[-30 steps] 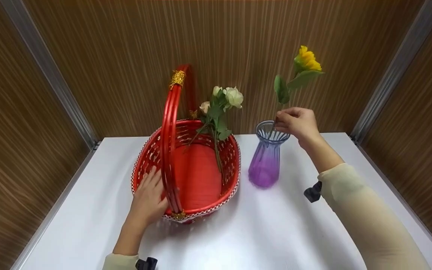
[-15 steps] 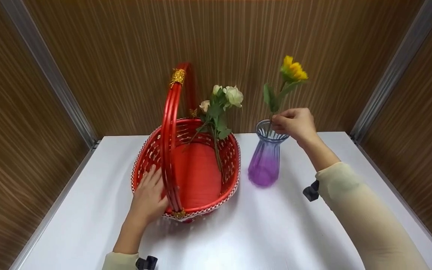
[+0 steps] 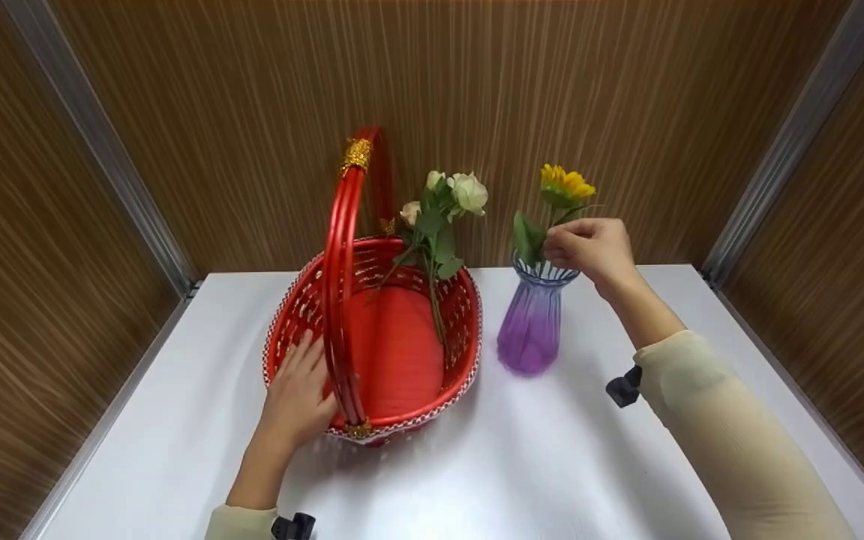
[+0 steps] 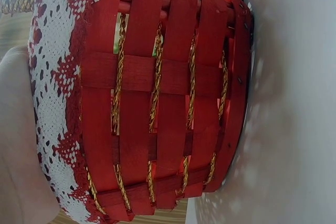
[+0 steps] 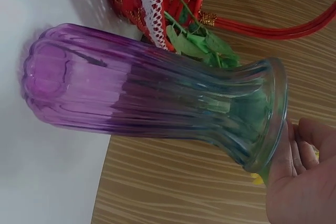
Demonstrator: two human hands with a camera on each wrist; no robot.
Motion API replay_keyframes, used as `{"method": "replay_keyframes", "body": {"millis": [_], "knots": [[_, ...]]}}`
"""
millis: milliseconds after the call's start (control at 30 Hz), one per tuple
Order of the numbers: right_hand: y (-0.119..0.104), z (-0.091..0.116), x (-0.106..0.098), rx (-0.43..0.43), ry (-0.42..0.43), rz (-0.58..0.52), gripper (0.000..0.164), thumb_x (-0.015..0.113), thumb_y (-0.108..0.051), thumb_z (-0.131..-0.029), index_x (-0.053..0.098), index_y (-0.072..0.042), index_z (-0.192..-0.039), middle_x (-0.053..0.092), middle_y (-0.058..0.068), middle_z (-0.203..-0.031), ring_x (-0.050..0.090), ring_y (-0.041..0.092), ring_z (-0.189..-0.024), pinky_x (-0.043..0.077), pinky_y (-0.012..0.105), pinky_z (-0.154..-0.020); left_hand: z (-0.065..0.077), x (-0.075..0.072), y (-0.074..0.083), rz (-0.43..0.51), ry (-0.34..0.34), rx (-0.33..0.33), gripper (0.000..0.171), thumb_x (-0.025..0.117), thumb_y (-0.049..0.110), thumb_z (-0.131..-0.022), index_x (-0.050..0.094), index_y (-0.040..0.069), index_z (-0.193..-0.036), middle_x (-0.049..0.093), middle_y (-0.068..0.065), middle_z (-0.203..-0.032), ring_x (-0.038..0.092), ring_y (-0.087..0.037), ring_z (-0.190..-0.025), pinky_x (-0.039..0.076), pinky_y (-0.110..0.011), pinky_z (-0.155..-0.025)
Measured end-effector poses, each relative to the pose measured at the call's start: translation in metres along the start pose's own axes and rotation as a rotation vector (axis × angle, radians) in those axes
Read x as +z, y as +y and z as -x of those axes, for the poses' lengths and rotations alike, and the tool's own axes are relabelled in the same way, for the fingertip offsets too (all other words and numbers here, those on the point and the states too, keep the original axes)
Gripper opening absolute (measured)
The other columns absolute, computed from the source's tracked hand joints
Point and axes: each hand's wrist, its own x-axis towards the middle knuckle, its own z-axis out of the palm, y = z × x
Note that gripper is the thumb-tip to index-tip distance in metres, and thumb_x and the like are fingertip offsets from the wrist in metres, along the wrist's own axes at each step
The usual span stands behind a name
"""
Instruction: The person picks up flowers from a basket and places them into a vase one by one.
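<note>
My right hand [image 3: 595, 251] is at the mouth of a ribbed glass vase [image 3: 531, 324], blue above and purple below. Its curled thumb and fingers pinch the stem of a yellow sunflower [image 3: 565, 184], whose bloom stands just over the knuckles. One sunflower leaf hangs at the rim. In the right wrist view, the fingers lie right at the rim of the upright vase [image 5: 157, 87]. My left hand [image 3: 298, 396] rests with straight fingers over the near left rim of a red woven basket [image 3: 469, 375]. Lace edging covers part of the basket [image 4: 142, 103] in the left wrist view.
White roses [image 3: 468, 193] with green leaves lean inside the basket's right side, stems down. A tall red handle [image 3: 340, 262] with gold wrapping arches over the basket. The white table [image 3: 522, 465] meets a wood-grain panel [image 3: 252, 135] at the back, with panels on both sides.
The sunflower has come left and then sunk lower into the vase, its bloom now closer to my right hand, which has barely moved. The left hand and basket stay put.
</note>
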Motion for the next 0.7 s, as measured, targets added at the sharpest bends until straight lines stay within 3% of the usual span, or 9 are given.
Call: {"method": "replay_keyframes", "body": {"millis": [333,700], "knots": [[-0.004,0.004,0.016,-0.002,-0.026,-0.05,0.034,0.069,-0.021,-0.094,0.07,0.006,-0.114,0.074,0.011,-0.093,0.075,0.021,-0.084,0.061,0.029,-0.075,0.001,-0.001,0.0,0.0,-0.015,-0.009,0.064,0.052,0.031,-0.093,0.045,0.002,-0.149,0.045,-0.019,-0.153,0.026,-0.037,-0.15,0.022,-0.052,-0.122],[-0.01,0.008,0.044,-0.07,-0.113,-0.146,0.033,0.068,-0.017,-0.094,0.067,0.01,-0.113,0.075,0.01,-0.09,0.075,0.021,-0.083,0.061,0.032,-0.076,-0.001,0.0,0.0,0.008,-0.004,0.0,0.065,0.05,0.04,-0.096,0.044,0.005,-0.15,0.044,-0.017,-0.153,0.025,-0.036,-0.15,0.023,-0.053,-0.121]]}}
